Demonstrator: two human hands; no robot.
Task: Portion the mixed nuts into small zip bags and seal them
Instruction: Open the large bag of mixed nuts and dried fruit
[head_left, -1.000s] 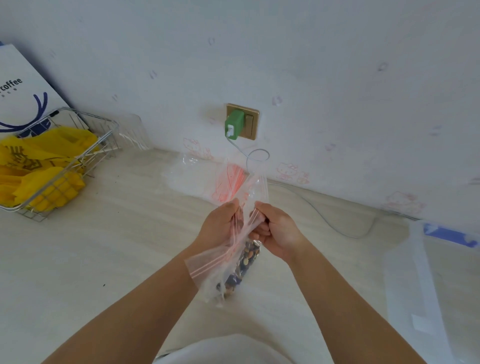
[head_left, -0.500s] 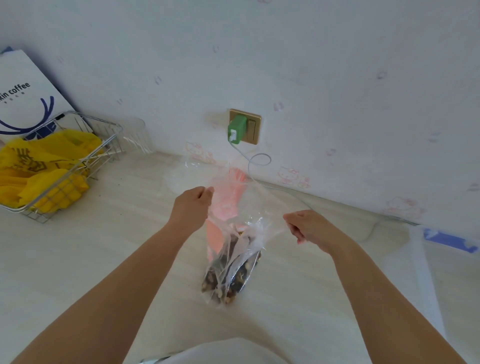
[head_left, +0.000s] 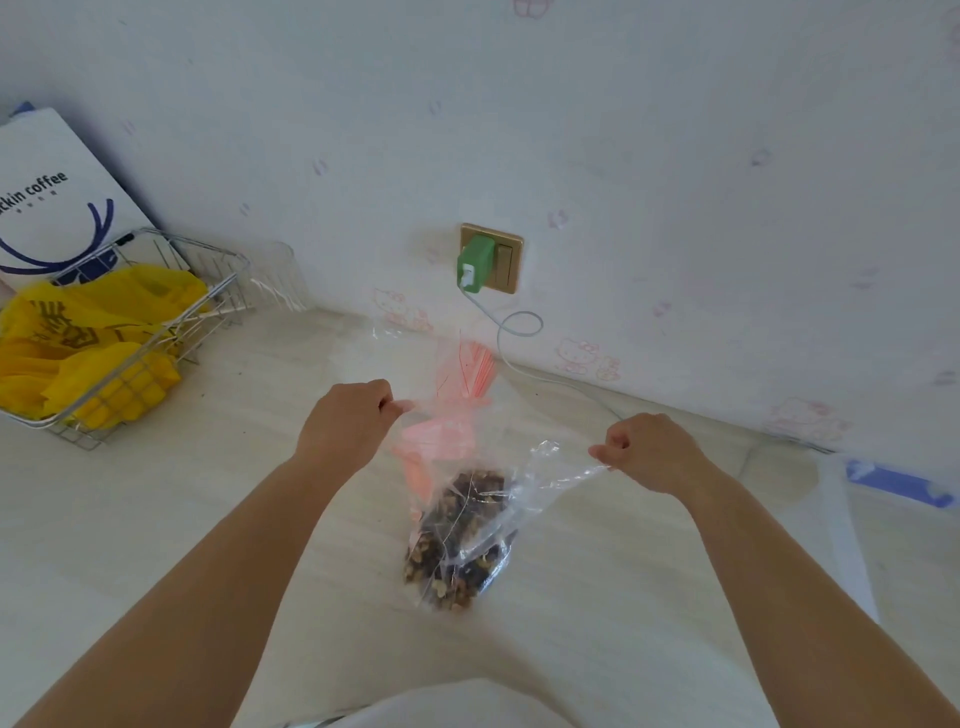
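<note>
clear bag (head_left: 540, 478) | brown nuts (head_left: 457, 551) | yellow bags (head_left: 104, 332) | green charger (head_left: 475, 266)

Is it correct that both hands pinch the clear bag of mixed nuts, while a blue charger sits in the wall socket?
Not quite: the charger is green, not blue, as the head view shows. The rest holds: the left hand and right hand pinch the clear bag of mixed nuts.

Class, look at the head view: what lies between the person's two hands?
In the head view, the clear plastic bag of mixed nuts hangs stretched between the left hand and right hand.
</note>
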